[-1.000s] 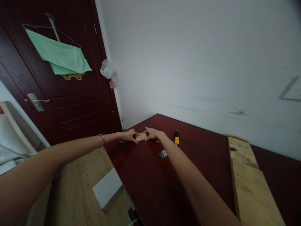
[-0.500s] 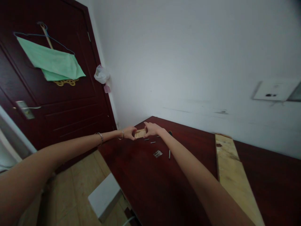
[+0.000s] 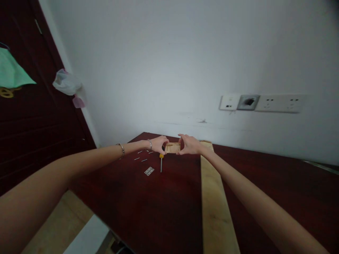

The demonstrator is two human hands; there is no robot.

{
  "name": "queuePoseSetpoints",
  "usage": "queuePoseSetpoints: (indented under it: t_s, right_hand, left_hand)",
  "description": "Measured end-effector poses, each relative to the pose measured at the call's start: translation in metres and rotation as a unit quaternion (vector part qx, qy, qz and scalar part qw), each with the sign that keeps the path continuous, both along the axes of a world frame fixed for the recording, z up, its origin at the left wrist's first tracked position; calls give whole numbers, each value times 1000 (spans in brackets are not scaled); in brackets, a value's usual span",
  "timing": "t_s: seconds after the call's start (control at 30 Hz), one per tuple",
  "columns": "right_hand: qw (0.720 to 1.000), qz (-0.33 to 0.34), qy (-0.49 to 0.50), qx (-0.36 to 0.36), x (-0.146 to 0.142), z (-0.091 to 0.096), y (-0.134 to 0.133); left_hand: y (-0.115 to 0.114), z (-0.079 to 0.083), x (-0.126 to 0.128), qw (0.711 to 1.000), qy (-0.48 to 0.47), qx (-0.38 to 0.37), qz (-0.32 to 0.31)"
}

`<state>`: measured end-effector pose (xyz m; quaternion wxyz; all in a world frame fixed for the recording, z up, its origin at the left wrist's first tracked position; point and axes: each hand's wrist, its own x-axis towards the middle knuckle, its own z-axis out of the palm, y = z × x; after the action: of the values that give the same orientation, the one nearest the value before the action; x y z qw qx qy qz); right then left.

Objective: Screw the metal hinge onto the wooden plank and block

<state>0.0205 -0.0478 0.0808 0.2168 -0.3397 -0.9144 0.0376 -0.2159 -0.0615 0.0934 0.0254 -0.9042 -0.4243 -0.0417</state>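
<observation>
Evidently, the small wooden block (image 3: 172,148) is pinched at its two ends between thumb and fingers of the left hand (image 3: 159,144) and the right hand (image 3: 189,145), presumably so that it is held level. It is positioned over the table (image 3: 174,208); contact cannot be confirmed. The screwdriver (image 3: 161,161) and hinge (image 3: 149,171) are laid nearby, probably for easy reach.

Left hand (image 3: 158,145), right hand (image 3: 191,145), gripping apparently wooden block (image 3: 173,148)

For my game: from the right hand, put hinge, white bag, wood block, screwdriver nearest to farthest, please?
1. Wood block: held by left hand and right hand
2. Screwdriver: lying to the left
3. Hinge: left of screwdriver
4. White bag: far off left
</observation>
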Motion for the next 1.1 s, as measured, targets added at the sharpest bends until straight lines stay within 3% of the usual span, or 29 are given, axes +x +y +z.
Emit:
queuePoseSetpoints:
  t_s: [0.17,0.4,0.57,0.8,0.93,1.1]
  right_hand:
    - [999,-50,6,-2,41,-21,-22]
    - [996,-87,16,-22,64,-52,-48]
    - [994,-48,57,-79,92,-62,-52]
    - [986,-45,59,-152,135,-82,-53]
    - [979,-44,61,-188,143,-95,-58]
    - [976,-56,54,-201,145,-99,-58]
  left_hand:
    - [5,-19,40,998,7,-10,-55]
    - [5,-46,62,994,8,-41,-104]
    - [4,-59,66,991,-29,-69,-108]
    - [7,-71,61,990,-20,-80,-113]
    - [7,-83,62,990,-27,-83,-113]
    - [6,-92,67,988,-40,-89,-116]
